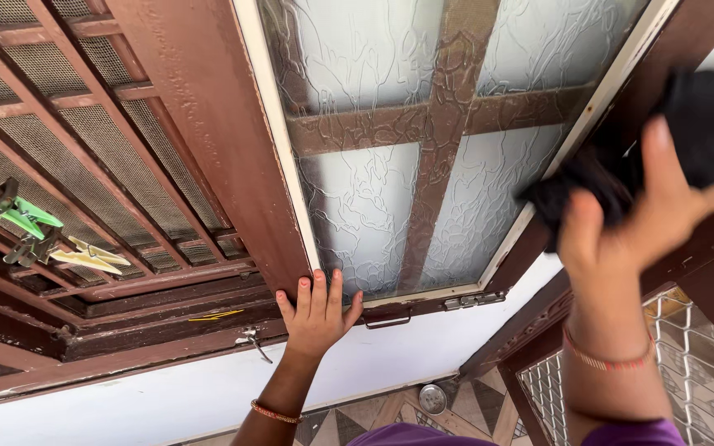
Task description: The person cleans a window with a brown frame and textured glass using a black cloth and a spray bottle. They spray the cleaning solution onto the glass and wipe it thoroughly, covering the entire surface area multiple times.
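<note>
Left hand [317, 310] flat, fingers apart, bracing window frame [208, 140]; right hand [634, 211] clamped on black cloth [704, 124]. Risk: hard wiping swinging frosted pane [373, 198], pinching fingers.

setting: a home, by a window. evidence: brown painted wooden window frame [208, 140] with frosted patterned glass panes [365, 206], wire mesh shutter [101, 157], green and yellow plastic clothes pegs [51, 239] clipped on, white plastered wall [406, 347], patterned tiled floor [473, 413].
</note>
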